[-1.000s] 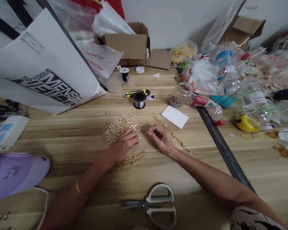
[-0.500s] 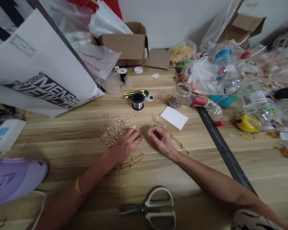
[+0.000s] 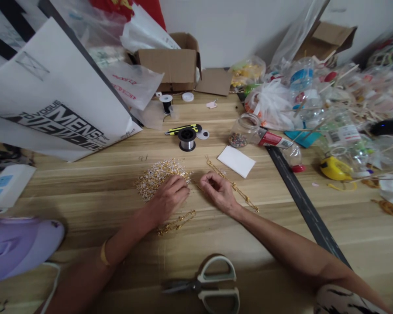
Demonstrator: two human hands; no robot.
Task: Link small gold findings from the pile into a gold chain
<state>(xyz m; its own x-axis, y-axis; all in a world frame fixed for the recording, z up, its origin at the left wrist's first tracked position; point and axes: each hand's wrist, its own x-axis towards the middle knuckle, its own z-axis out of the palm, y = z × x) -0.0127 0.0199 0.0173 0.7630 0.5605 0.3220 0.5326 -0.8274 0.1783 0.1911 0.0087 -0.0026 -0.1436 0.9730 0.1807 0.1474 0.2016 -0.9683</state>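
Left hand (image 3: 170,196) covers part of the gold-and-clear pile (image 3: 155,176); its fingertips hidden. Anything in right hand (image 3: 220,192)'s curled fingers too small to tell. Scissors (image 3: 195,285): blades blurred, lower handle clipped by bottom edge. Purple appliance (image 3: 29,246), white bag (image 3: 55,87) cut off left.

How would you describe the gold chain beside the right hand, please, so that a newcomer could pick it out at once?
On the wooden table, find the flat white rectangle near the middle. Between it and the right hand, the gold chain slants across the wood. Unlike the gathered chain near the left hand, it lies stretched out in a nearly straight line.
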